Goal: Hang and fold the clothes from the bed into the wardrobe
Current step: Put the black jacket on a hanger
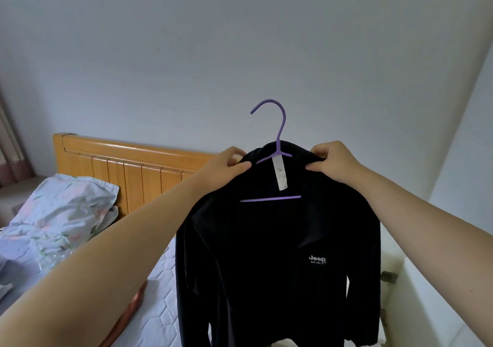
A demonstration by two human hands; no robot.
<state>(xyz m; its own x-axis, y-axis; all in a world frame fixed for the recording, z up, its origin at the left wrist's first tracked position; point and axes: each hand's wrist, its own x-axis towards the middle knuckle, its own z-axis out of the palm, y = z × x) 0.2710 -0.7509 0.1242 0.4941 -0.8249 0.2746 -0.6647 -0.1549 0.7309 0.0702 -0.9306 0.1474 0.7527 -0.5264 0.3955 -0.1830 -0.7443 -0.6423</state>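
Observation:
A black jacket [266,266] with a white chest logo hangs open-fronted on a purple hanger [278,133], held up in front of me above the bed. The hanger's hook sticks up over the collar, and its lower bar shows inside the neck opening next to a white label. My left hand [226,164] pinches the jacket's left shoulder by the collar. My right hand [333,160] pinches the right shoulder. Both arms are stretched forward.
The bed [160,293] with a quilted white mattress lies below left, with a wooden headboard [128,170] against the wall. A floral pillow [66,202] and bedding sit at the left. A white ledge [432,306] stands at the right.

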